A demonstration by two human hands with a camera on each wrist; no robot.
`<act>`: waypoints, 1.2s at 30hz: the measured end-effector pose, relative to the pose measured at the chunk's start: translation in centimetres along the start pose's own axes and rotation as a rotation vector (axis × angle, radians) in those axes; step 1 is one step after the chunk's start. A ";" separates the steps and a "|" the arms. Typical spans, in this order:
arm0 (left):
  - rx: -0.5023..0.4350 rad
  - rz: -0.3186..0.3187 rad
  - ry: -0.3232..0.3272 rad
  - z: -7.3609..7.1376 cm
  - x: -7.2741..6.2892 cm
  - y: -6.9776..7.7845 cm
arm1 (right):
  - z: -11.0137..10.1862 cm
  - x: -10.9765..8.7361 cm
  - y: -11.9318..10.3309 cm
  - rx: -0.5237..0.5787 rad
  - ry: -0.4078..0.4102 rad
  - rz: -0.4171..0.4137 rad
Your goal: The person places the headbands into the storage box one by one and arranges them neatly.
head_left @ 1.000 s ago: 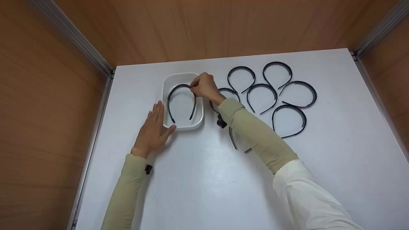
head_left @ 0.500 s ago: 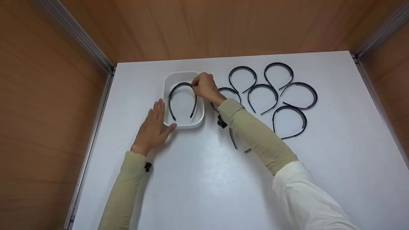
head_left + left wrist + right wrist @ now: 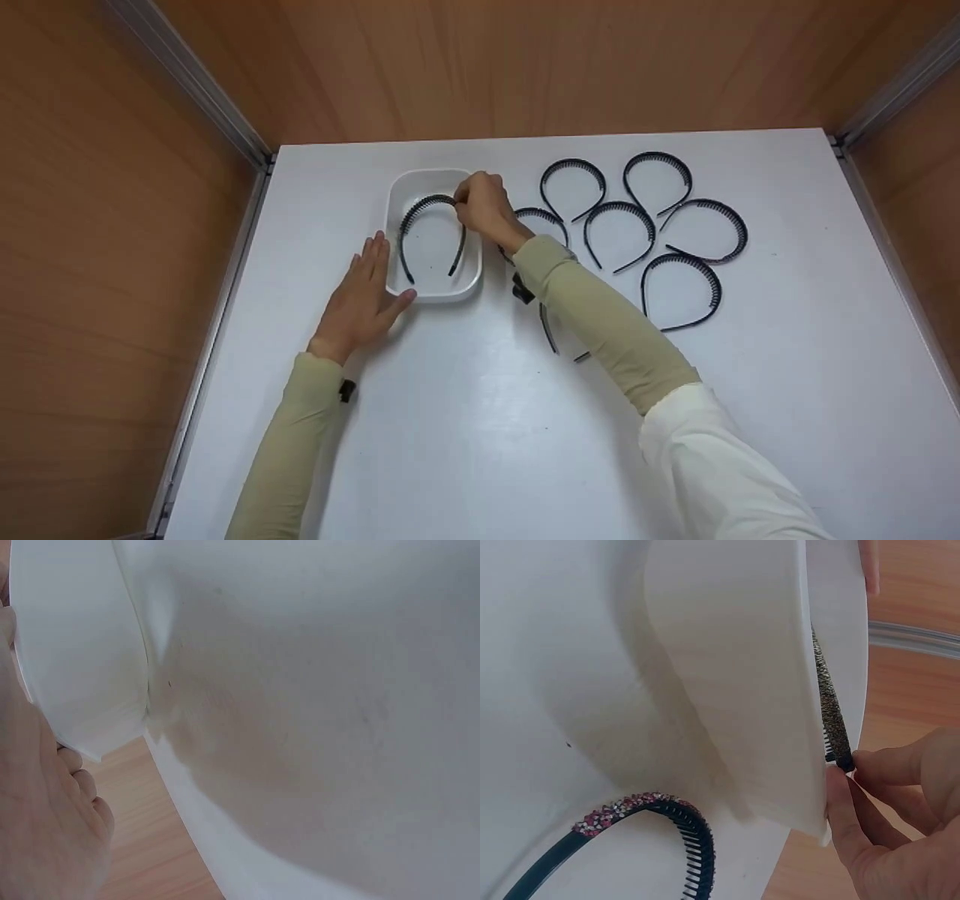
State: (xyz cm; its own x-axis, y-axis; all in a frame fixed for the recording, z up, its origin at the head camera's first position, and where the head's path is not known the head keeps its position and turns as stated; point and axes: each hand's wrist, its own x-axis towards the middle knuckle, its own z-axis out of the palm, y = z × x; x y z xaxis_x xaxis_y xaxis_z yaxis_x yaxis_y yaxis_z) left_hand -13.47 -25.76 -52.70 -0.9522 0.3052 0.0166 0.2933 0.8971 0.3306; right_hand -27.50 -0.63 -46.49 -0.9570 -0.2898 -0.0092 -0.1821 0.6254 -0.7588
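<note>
A black toothed headband [image 3: 424, 205] is in the white plastic tub [image 3: 439, 297], its arch towards the back and its two ends towards the front. My right hand [image 3: 486, 206] pinches it at the right of the arch, over the tub's right rim. In the right wrist view, gold glitter covers the pinched headband [image 3: 830, 705], and the thumb and fingers meet at it. My left hand [image 3: 356, 304] lies along the tub's left side, fingers straight and thumb spread at the front corner. The left wrist view shows that hand [image 3: 45, 802] against the tub wall [image 3: 82, 645].
Several black headbands lie on the white table to the right, including one headband [image 3: 619, 210] mid-group and another headband [image 3: 681, 259] nearer the front. My right sleeve [image 3: 600, 315] partly covers some. Pink and silver stones cover one headband [image 3: 641, 802]. Wooden panels [image 3: 525, 67] enclose the table.
The head view shifts slightly. Both hands, the tub and the pinched headband keep nearly the same positions relative to one another.
</note>
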 end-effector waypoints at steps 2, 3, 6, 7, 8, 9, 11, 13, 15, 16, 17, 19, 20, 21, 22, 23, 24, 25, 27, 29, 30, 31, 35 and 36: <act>0.001 0.002 -0.005 0.0 0.1 -0.1 | 0.0 0.0 0.0 -0.003 0.008 0.012; 0.001 0.002 -0.008 -0.1 0.1 -0.1 | 0.0 0.0 0.0 -0.003 0.012 0.020; 0.007 0.001 -0.015 -0.2 0.3 -0.1 | -0.1 0.0 0.0 0.003 0.021 0.037; 0.011 0.000 -0.017 -0.2 0.3 -0.1 | -0.2 0.0 0.0 0.009 0.022 0.039; 0.014 -0.001 -0.020 -0.3 0.3 -0.1 | -0.2 0.0 0.0 0.017 0.022 0.038; 0.017 -0.002 -0.022 -0.3 0.3 0.0 | -0.3 -0.1 0.0 0.023 0.019 0.035; 0.023 -0.003 -0.025 -0.4 0.5 0.0 | -0.5 -0.1 0.1 0.029 0.017 0.024; 0.023 0.002 -0.024 -0.4 0.6 0.1 | -0.7 -0.2 0.3 0.034 0.024 0.014; 0.020 0.007 -0.021 -0.4 0.8 0.2 | -1.0 -0.3 0.6 0.038 0.034 0.001; 0.019 0.007 -0.020 -0.4 0.9 0.2 | -1.2 -0.2 0.7 0.039 0.039 -0.004; 0.018 0.010 -0.018 -0.3 1.0 0.2 | -1.3 -0.3 0.8 0.043 0.042 -0.005; 0.017 0.009 -0.020 -0.3 1.0 0.2 | -1.5 -0.3 0.8 0.053 0.042 -0.007; 0.016 0.006 -0.021 -0.3 1.0 0.1 | -1.7 -0.4 0.7 0.058 0.040 -0.008; 0.016 0.004 -0.021 -0.3 0.9 0.1 | -1.8 -0.4 0.7 0.061 0.037 -0.010; 0.016 0.001 -0.020 -0.3 0.9 0.1 | -1.9 -0.5 0.6 0.061 0.033 -0.007; 0.015 0.000 -0.020 -0.2 0.8 0.1 | -2.0 -0.6 0.5 0.060 0.028 -0.012; 0.015 -0.003 -0.020 -0.2 0.7 0.1 | -2.2 -0.7 0.4 0.059 0.024 -0.019; 0.014 -0.004 -0.019 -0.2 0.6 0.1 | -2.4 -0.9 0.4 0.059 0.020 -0.027; 0.012 -0.003 -0.010 -0.1 0.5 0.1 | -2.8 -1.2 0.3 0.055 0.010 -0.042; 0.010 -0.002 -0.006 0.0 0.4 0.0 | -3.2 -1.5 0.3 0.053 0.000 -0.055; 0.009 -0.003 -0.003 0.0 0.4 0.0 | -3.4 -1.7 0.3 0.054 -0.002 -0.055; 0.009 -0.005 -0.002 0.0 0.4 0.0 | -3.6 -1.8 0.2 0.051 -0.005 -0.057; 0.006 -0.013 0.004 0.3 0.1 0.0 | -4.4 -2.5 0.3 0.041 -0.010 -0.066; 0.004 -0.014 0.003 0.4 0.0 0.1 | -4.7 -2.7 0.4 0.040 -0.012 -0.068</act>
State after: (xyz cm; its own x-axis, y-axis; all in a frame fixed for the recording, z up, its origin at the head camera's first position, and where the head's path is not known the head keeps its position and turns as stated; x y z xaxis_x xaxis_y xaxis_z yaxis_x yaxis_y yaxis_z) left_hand -13.46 -25.57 -53.02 -0.9565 0.2915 0.0152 0.2802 0.9025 0.3270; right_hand -26.04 3.79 -43.76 -0.9399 -0.3397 0.0353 -0.2371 0.5746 -0.7834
